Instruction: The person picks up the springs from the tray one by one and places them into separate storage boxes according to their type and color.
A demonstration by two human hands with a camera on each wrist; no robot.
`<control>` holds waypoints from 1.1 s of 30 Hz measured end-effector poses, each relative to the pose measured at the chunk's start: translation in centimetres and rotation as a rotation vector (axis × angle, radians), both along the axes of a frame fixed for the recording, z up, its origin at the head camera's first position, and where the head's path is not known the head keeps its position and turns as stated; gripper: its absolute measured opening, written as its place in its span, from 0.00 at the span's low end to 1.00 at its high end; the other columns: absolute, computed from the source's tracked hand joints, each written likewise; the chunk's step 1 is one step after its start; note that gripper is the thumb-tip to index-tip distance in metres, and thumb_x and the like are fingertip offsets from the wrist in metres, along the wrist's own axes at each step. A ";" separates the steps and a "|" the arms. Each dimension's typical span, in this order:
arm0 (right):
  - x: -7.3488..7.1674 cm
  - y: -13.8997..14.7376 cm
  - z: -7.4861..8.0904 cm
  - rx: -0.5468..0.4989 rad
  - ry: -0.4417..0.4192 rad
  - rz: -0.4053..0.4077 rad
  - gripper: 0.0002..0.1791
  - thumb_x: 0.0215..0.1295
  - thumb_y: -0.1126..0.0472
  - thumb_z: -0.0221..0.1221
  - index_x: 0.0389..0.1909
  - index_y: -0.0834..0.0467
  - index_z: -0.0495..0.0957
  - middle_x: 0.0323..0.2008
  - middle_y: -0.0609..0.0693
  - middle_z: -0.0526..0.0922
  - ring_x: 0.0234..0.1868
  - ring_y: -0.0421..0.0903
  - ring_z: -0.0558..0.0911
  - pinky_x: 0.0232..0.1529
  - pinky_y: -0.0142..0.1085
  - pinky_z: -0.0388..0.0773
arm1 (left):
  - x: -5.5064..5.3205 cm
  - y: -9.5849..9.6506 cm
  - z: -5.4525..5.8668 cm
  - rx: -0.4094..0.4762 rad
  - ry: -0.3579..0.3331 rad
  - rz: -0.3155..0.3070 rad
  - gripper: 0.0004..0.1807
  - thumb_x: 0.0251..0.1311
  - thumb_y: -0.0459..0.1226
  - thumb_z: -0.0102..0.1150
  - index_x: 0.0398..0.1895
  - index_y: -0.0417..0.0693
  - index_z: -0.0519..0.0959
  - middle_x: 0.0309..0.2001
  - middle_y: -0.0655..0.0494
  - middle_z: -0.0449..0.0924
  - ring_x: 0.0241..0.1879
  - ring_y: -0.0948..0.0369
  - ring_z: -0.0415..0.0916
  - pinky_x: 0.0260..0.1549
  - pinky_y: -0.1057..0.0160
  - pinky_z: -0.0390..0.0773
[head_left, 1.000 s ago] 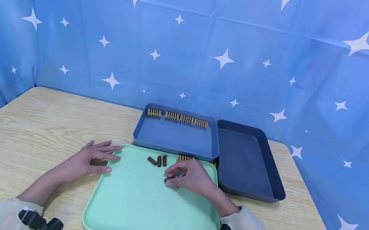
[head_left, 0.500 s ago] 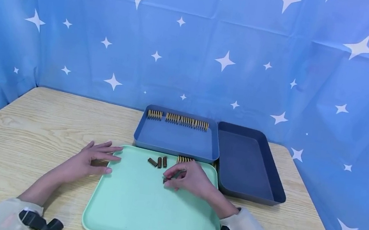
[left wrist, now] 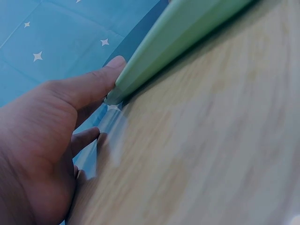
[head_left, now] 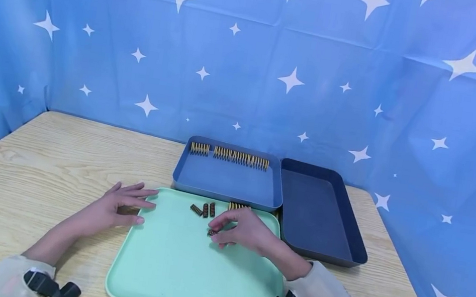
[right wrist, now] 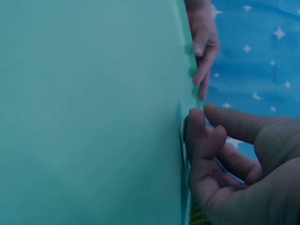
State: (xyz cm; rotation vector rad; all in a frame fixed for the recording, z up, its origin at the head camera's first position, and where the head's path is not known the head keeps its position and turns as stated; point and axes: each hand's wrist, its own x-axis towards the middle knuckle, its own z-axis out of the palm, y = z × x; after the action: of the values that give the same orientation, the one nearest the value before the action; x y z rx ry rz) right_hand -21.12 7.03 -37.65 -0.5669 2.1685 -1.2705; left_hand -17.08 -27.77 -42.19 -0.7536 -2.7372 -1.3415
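My right hand is over the light green tray, pinching a small dark coil spring between thumb and fingers. Only one end of that spring shows past the fingertips. Just behind it, two dark springs stand side by side, and a third small spring lies slanted to their left. At the tray's left rim is my left hand, fingers spread and holding nothing. In the left wrist view its thumb overlaps the green tray's edge.
A blue tray behind holds several yellow-and-black springs in a row along its far side. Another yellow spring lies at the green tray's far edge, partly behind my right hand. A dark tray stands at the right.
My right hand has shifted slightly left with the dark spring, and less of the spring shows now. The left hand has stayed in place.
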 end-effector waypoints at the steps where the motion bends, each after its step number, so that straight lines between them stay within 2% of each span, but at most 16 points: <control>1: 0.1 0.0 0.0 0.006 0.000 -0.004 0.12 0.56 0.65 0.68 0.42 0.58 0.84 0.39 0.49 0.83 0.29 0.48 0.85 0.32 0.39 0.81 | 0.0 0.0 0.0 0.000 0.001 0.001 0.22 0.57 0.44 0.66 0.55 0.51 0.81 0.67 0.52 0.66 0.70 0.39 0.46 0.62 0.32 0.27; 10: 0.6 0.5 -0.5 -0.026 0.043 -0.001 0.13 0.54 0.65 0.69 0.42 0.58 0.84 0.38 0.51 0.82 0.31 0.47 0.84 0.32 0.39 0.81 | -0.1 0.0 -0.2 0.005 -0.007 -0.004 0.21 0.57 0.44 0.66 0.55 0.52 0.81 0.67 0.52 0.66 0.71 0.40 0.46 0.62 0.33 0.26; 17: 0.5 0.3 -1.0 -0.015 0.144 0.025 0.13 0.51 0.63 0.72 0.39 0.56 0.85 0.36 0.48 0.83 0.33 0.46 0.82 0.31 0.38 0.81 | 0.2 0.0 0.3 -0.004 -0.022 0.007 0.22 0.57 0.45 0.65 0.55 0.52 0.80 0.67 0.52 0.66 0.71 0.40 0.46 0.63 0.35 0.26; 21: 0.4 0.1 -1.4 0.002 0.179 0.021 0.11 0.50 0.61 0.72 0.37 0.52 0.86 0.34 0.45 0.83 0.31 0.45 0.82 0.29 0.37 0.80 | 0.2 0.0 0.4 -0.009 -0.018 0.010 0.22 0.57 0.45 0.65 0.55 0.52 0.80 0.67 0.52 0.66 0.71 0.41 0.46 0.63 0.35 0.26; 25: 0.4 0.1 -1.7 0.004 0.154 0.009 0.11 0.51 0.59 0.72 0.37 0.50 0.86 0.33 0.45 0.83 0.28 0.45 0.82 0.27 0.39 0.80 | 0.2 0.1 0.3 0.000 -0.011 0.001 0.22 0.57 0.44 0.65 0.55 0.52 0.80 0.67 0.52 0.66 0.71 0.40 0.46 0.63 0.34 0.26; 33: 0.7 0.3 -1.8 -0.004 0.145 -0.001 0.10 0.52 0.58 0.72 0.36 0.51 0.87 0.32 0.44 0.85 0.29 0.45 0.84 0.28 0.38 0.81 | 0.3 0.3 0.4 -0.001 -0.015 0.003 0.21 0.57 0.45 0.65 0.55 0.53 0.80 0.67 0.52 0.66 0.71 0.40 0.46 0.63 0.34 0.27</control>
State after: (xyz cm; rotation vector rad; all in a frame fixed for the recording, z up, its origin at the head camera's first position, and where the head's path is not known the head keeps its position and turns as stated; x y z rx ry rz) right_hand -20.46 7.36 -39.41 -0.6795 2.2843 -1.2698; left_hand -16.80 -27.51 -41.80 -0.7420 -2.7495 -1.3509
